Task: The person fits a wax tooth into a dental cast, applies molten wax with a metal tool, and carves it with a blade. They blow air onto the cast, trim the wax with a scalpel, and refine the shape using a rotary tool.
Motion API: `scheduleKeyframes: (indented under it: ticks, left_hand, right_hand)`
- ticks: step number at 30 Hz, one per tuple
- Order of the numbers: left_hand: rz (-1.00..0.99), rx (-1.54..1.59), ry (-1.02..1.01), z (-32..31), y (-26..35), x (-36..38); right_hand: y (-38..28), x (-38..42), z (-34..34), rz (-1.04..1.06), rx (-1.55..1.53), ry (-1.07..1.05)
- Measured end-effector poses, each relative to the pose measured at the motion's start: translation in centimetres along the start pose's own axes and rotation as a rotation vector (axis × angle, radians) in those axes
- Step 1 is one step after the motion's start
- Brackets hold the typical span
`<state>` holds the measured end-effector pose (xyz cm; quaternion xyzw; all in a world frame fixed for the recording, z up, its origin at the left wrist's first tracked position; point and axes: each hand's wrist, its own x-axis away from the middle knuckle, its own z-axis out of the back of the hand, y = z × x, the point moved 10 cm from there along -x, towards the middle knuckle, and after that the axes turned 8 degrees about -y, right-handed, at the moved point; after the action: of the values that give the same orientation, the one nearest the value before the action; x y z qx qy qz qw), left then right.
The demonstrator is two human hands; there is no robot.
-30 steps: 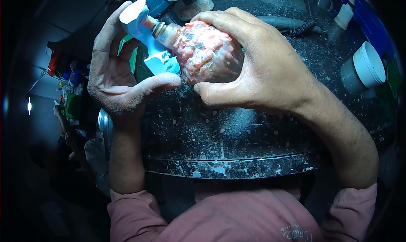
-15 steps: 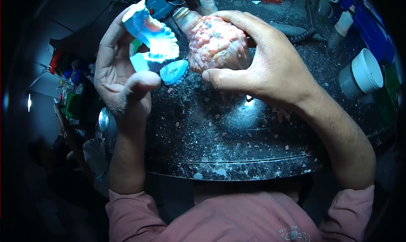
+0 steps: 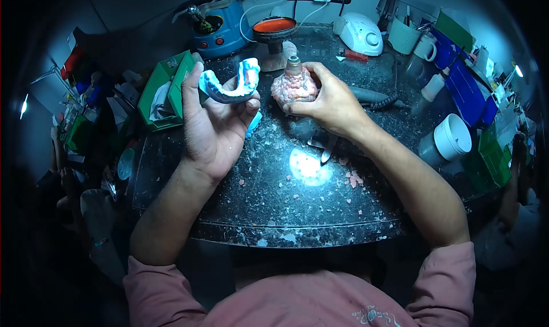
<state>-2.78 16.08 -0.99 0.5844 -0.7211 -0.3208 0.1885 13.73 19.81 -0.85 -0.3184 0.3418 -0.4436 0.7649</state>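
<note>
Left hand (image 3: 214, 130): palm turned up, grip closed on the blue-and-white dental cast (image 3: 231, 91), held above the table (image 3: 269, 204) between thumb and fingers. Cast is horseshoe-shaped, its open side facing up and away from the wearer. Right hand (image 3: 334, 107): grip wrapped around the side of the lumpy pink-crusted vessel (image 3: 293, 90), metal-ringed neck upright; whether its base touches the table cannot be told. Cast and vessel are apart, cast on the left. Second blue cast (image 3: 253, 124) lies on the table just beside the left hand, partly hidden by it. Grey handpiece (image 3: 366, 95) with a coiled cord lies beyond the right wrist. Slim metal tool (image 3: 327, 150) lies on the table nearer the wearer than the vessel, at the edge of a bright light patch (image 3: 309, 167); pink crumbs (image 3: 354, 179) scattered to its right. Green bin (image 3: 166, 92) at left holds pale contents. Far side: blue machine (image 3: 220, 32), orange-topped stand (image 3: 274, 27), white device with a knob (image 3: 359, 34), red block (image 3: 356, 56). Right side: white tub (image 3: 452, 136), tilted, and white squeeze bottle (image 3: 433, 88).
</note>
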Motion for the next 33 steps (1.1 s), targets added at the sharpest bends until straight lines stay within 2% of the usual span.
scheduleKeyframes:
  ticks: [7,9,10,11,13,15,17,20,21,25,27,29,32,33]
  left_hand:
    - [0.025,0.093,-0.018,-0.1,-0.5,0.2]
    - [0.037,0.097,0.005,-0.2,-0.5,0.4]
    - [0.049,0.099,0.027,-0.1,-0.7,0.6]
    - [0.048,0.106,0.034,0.3,-0.6,0.7]
    - [0.122,0.134,-0.165,-1.2,-0.9,0.9]
    - [0.141,0.119,-0.077,-0.4,-1.2,0.9]
    - [0.192,0.095,-0.197,-0.5,-1.5,0.6]
    - [0.203,0.077,-0.137,-0.1,-1.8,0.5]
    - [0.210,0.069,-0.128,0.0,-1.9,0.5]
    - [0.198,0.024,-0.097,0.5,-1.9,0.2]
    - [0.109,-0.061,-0.091,0.7,-1.0,0.2]
    - [0.071,-0.077,-0.022,0.8,-0.7,0.2]
    - [0.024,-0.129,0.003,0.8,0.1,0.0]
    - [0.017,-0.117,-0.008,0.7,0.2,-0.1]
  right_hand:
    - [0.3,-2.3,-0.4,-0.022,0.069,-0.011]
    - [-0.8,-1.4,0.4,-0.035,0.270,-0.018]
    - [-0.9,-1.0,1.4,-0.037,0.496,0.077]
    - [-0.8,-0.1,2.4,-0.063,0.513,0.095]
    - [-0.9,1.2,4.6,0.027,0.506,0.066]
    - [-0.3,2.8,6.2,0.013,0.412,-0.004]
    - [0.5,4.4,7.0,0.005,0.363,-0.055]
    - [1.5,6.1,5.7,0.082,0.311,-0.246]
    - [1.5,6.0,5.6,0.082,0.303,-0.245]
    - [0.7,6.0,6.4,-0.083,0.349,-0.187]
    - [2.8,7.2,6.9,-0.451,0.557,-0.297]
    - [4.4,7.7,7.1,-0.481,0.547,-0.332]
    - [4.9,7.2,7.2,-0.399,0.213,-0.343]
    - [5.1,7.2,7.6,-0.399,0.230,-0.338]
